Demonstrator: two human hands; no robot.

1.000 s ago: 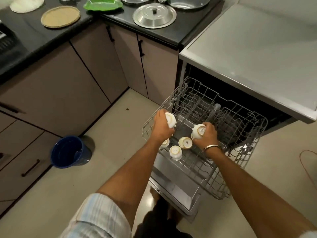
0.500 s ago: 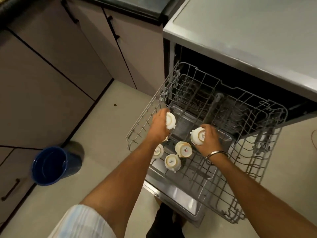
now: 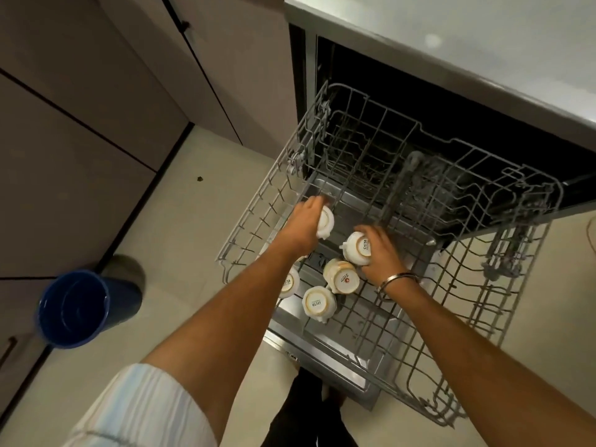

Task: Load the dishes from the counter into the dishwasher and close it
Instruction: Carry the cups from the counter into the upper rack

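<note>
Five white cups are showing, all in the pulled-out wire rack (image 3: 419, 324) of the open dishwasher (image 3: 451, 53), all bottom-up or tipped, clustered toward the rack's front-left part. Rack is sitting out over the lowered door (image 3: 335, 359). Blue bucket (image 3: 77, 308) is standing on the floor well left of the rack, by the cabinets (image 3: 80, 124).

Left hand (image 3: 304, 225) is wrapping its fingers round one cup (image 3: 325, 221), holding it on its side near the rack's left edge; any print on its base is too small to read. Right hand (image 3: 380, 253) is gripping a second cup (image 3: 358, 248) from the right side, base facing up, "SISTA" reading on the base. A metal bangle (image 3: 398, 280) is sitting on the right wrist.

Three loose cups are resting upside down nearer the front edge: the middle cup (image 3: 342, 277) with a red logo and small writing that cannot be read, the front cup (image 3: 317, 303) printed "SISTA", and the left cup (image 3: 288, 283), partly hidden behind the left forearm, also showing "SISTA".
</note>
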